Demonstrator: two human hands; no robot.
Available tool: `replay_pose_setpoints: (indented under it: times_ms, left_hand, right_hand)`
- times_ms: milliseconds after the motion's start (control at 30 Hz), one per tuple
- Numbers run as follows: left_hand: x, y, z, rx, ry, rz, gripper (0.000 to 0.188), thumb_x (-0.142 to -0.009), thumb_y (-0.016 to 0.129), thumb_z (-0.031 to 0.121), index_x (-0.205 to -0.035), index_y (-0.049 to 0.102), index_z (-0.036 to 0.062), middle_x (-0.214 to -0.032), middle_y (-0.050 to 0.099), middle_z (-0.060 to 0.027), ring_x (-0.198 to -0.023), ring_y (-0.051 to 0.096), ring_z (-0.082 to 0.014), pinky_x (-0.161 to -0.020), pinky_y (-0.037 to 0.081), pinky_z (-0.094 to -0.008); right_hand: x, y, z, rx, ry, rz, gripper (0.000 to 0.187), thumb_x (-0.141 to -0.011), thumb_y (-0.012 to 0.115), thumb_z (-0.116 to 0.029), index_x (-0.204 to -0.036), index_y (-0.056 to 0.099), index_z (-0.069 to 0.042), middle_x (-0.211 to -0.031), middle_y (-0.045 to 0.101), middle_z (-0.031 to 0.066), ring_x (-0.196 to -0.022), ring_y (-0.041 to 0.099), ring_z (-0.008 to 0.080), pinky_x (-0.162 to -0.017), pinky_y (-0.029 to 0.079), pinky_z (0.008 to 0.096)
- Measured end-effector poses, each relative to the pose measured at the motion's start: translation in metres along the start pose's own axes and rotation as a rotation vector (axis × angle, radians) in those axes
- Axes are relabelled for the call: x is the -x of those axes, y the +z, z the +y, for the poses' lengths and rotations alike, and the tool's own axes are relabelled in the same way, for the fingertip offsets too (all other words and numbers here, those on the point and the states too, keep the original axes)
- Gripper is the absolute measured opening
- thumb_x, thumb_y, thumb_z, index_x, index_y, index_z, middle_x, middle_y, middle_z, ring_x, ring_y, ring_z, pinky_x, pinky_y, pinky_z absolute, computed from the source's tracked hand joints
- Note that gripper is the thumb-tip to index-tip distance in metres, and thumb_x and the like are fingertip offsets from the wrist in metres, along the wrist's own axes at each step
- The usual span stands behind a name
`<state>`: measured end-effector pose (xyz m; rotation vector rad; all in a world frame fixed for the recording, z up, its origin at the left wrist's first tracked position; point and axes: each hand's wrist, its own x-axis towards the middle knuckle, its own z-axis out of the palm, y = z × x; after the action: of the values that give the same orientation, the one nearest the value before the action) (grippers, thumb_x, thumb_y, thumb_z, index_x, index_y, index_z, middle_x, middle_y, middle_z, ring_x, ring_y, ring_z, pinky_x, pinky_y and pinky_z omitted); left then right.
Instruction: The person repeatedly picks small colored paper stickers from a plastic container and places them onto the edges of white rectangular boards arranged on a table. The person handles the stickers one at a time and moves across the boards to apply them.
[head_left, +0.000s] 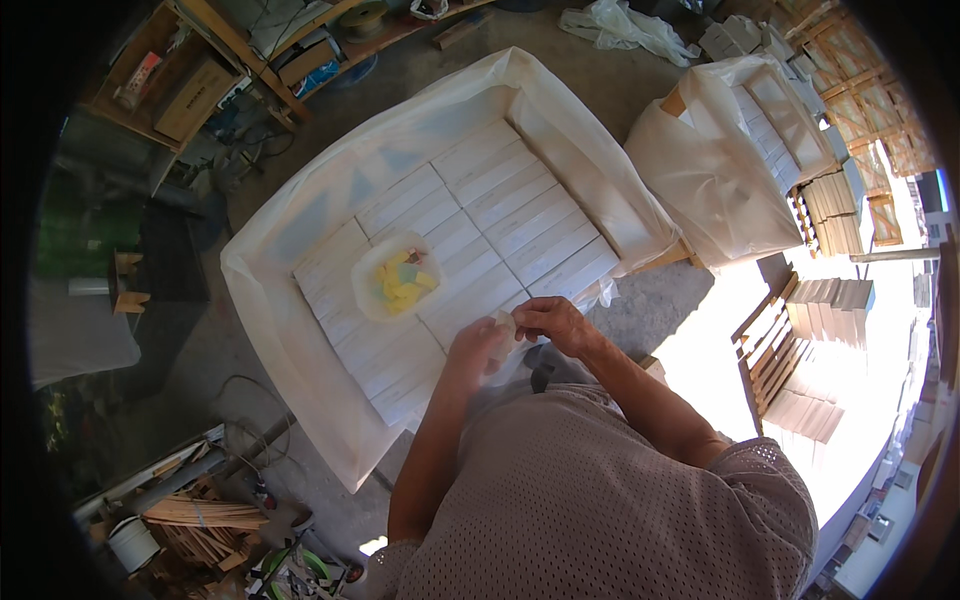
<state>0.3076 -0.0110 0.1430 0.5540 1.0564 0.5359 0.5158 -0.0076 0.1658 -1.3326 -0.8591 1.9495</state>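
Observation:
Close to my body, both hands meet over the near edge of a large crate lined with milky plastic sheeting (290,220). My left hand (476,346) is closed round a small, thin, pale piece (506,332) that looks like film or paper. With its fingertips, my right hand (556,322) pinches the upper edge of that same piece. Rows of long white blocks (500,190) lie packed side by side under my hands, filling the crate. On them, left of my hands, rests a translucent whitish tub (366,290) holding several yellow pieces (405,283) and something small and reddish.
A second plastic-covered stack (715,190) stands at the far right. Beyond my right arm is a wooden pallet (770,360) bearing piled tan blocks (830,308). Shelving with a cardboard box (195,100) is at the far left. Wood strips (205,525) and cables lie at the near left.

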Motion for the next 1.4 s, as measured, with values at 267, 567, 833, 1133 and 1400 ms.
replay_pose_setpoints:
  times_ms: [267,567,833,1133,1400]
  left_hand:
    - [0.001,0.002,0.002,-0.010,0.020,0.016,0.016,-0.091,0.062,0.020,-0.094,0.060,0.0042,-0.070,0.054,-0.0016,-0.048,0.043,-0.0086,-0.038,0.027,-0.0237]
    - [0.002,0.012,0.005,-0.355,0.109,0.160,0.020,-0.090,0.063,0.025,-0.097,0.067,0.0073,-0.076,0.060,-0.0008,-0.067,0.055,-0.0101,-0.056,0.046,-0.0277]
    - [0.003,0.017,-0.006,-0.614,0.442,0.248,0.025,-0.092,0.063,0.024,-0.089,0.060,-0.0011,-0.069,0.058,-0.0169,-0.060,0.055,-0.0241,-0.060,0.045,-0.0364]
    - [0.000,0.018,-0.011,-0.734,0.479,0.255,0.023,-0.093,0.062,0.023,-0.090,0.062,-0.0004,-0.072,0.061,-0.0125,-0.061,0.055,-0.0189,-0.059,0.046,-0.0345]
    - [-0.005,0.001,-0.006,-0.224,0.068,0.246,0.013,-0.092,0.060,0.020,-0.096,0.065,0.0092,-0.078,0.059,0.0013,-0.062,0.052,-0.0079,-0.050,0.038,-0.0230]
  right_hand:
    - [-0.003,0.006,-0.003,0.186,-0.011,0.088,0.024,-0.089,0.067,-0.023,-0.095,0.072,-0.001,-0.077,0.068,0.0043,-0.069,0.058,0.0097,-0.064,0.046,0.0247]
    - [-0.003,0.011,-0.006,0.454,-0.045,0.156,0.026,-0.088,0.066,-0.021,-0.095,0.070,0.003,-0.077,0.070,0.0045,-0.072,0.063,0.0087,-0.069,0.051,0.0245]
    - [-0.006,0.012,0.003,0.614,-0.056,0.182,0.022,-0.085,0.067,-0.019,-0.092,0.071,0.001,-0.070,0.068,0.0049,-0.066,0.062,0.0079,-0.063,0.050,0.0258]
    - [-0.007,0.024,0.018,0.599,-0.170,0.314,0.021,-0.086,0.067,-0.017,-0.091,0.071,0.003,-0.066,0.067,0.0077,-0.060,0.063,0.0112,-0.057,0.051,0.0276]
    - [0.004,0.029,0.003,0.490,-0.276,0.359,0.021,-0.089,0.067,-0.014,-0.103,0.070,0.002,-0.088,0.072,0.0072,-0.079,0.067,0.0127,-0.072,0.054,0.0273]
